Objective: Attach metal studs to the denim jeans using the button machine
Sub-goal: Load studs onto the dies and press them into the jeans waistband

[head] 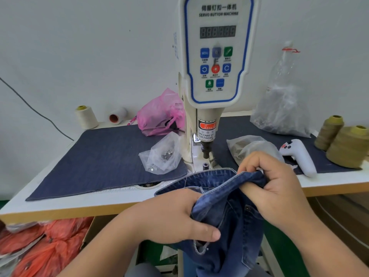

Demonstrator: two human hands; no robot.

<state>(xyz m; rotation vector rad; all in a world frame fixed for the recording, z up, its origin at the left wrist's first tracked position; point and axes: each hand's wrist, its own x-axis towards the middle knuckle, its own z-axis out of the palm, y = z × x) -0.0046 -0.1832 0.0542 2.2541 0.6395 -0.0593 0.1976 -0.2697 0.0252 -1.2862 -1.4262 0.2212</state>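
Blue denim jeans (pixel 221 198) hang over the table's front edge, their waistband lying just in front of the button machine (pixel 215 56). My left hand (pixel 171 218) grips the jeans at the lower left, thumb across the fabric. My right hand (pixel 273 184) pinches the waistband edge at the upper right. The machine's punch head (pixel 206 150) stands above a small die post (pixel 206 165), with no fabric between them. A clear bag of metal studs (pixel 161 156) lies left of the machine.
A dark denim mat (pixel 95 160) covers the table. A pink bag (pixel 159 114) and two thread spools (pixel 85 116) sit behind. On the right lie clear bags (pixel 283 108), a white controller (pixel 299 154) and olive thread cones (pixel 349 146). Orange bags (pixel 44 244) lie below.
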